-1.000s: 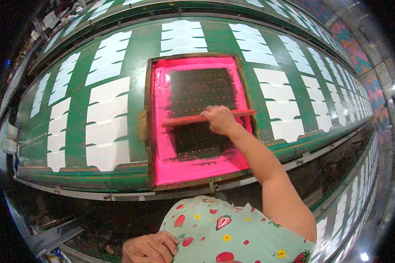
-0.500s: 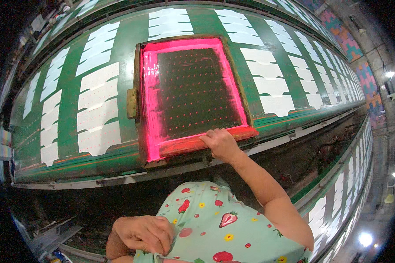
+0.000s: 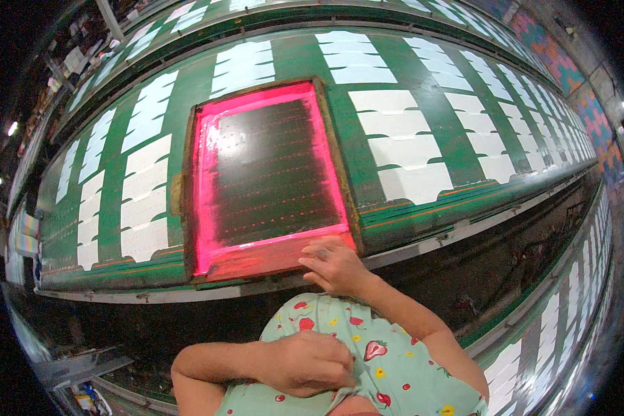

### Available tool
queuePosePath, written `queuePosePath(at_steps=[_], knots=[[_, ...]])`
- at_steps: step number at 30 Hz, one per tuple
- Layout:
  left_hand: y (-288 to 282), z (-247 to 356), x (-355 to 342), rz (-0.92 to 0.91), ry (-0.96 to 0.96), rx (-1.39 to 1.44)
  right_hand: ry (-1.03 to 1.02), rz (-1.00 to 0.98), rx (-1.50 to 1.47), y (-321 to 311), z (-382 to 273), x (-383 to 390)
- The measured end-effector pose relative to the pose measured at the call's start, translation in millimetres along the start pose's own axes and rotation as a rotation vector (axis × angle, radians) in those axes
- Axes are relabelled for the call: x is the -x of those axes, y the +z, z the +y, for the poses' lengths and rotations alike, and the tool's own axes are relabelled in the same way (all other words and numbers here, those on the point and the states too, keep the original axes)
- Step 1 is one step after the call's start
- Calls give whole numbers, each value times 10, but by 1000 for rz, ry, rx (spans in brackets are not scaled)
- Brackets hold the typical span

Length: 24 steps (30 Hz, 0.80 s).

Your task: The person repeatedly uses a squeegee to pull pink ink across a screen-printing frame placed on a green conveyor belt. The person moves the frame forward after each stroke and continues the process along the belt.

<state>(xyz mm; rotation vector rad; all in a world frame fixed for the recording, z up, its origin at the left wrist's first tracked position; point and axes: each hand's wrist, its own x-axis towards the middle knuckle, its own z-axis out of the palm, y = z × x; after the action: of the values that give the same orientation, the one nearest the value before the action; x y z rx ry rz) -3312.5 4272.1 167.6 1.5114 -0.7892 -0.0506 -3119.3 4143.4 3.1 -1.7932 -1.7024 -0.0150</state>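
Observation:
A screen printing frame with bright pink ink round its dark mesh lies on a long green table. Along the frame's near end rests a red-orange squeegee, smeared with ink. My right hand is at the squeegee's right part, its fingers somewhat apart and pointing left; whether they still touch it is hard to tell. My left hand is closed loosely before my strawberry-print shirt; its fingertips are hidden, so anything inside does not show.
White cut pieces lie in rows on the table either side of the frame. A metal rail runs along the near edge. Another table with white pieces stands at lower right. A small block sticks out from the frame's left side.
The frame appears further left and lower as the view shifts. The squeegee now lies flatter at the near end. My right hand's grip has loosened; my left hand has moved right across my shirt.

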Motion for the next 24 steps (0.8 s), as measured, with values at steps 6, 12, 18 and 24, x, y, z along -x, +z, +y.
queuePosePath(at_steps=[6,12,18,24], knots=[[-8,-136,-292,-113,40,294,61,115,48,-617,424,409],[-139,-15,69,5,-84,247,137,152,45,-725,650,554],[-679,212,811,264,-494,242,279,152,-8,-555,813,447],[-1883,-1047,1986,1544,-811,-824,967,229,-275,-126,1044,507]])
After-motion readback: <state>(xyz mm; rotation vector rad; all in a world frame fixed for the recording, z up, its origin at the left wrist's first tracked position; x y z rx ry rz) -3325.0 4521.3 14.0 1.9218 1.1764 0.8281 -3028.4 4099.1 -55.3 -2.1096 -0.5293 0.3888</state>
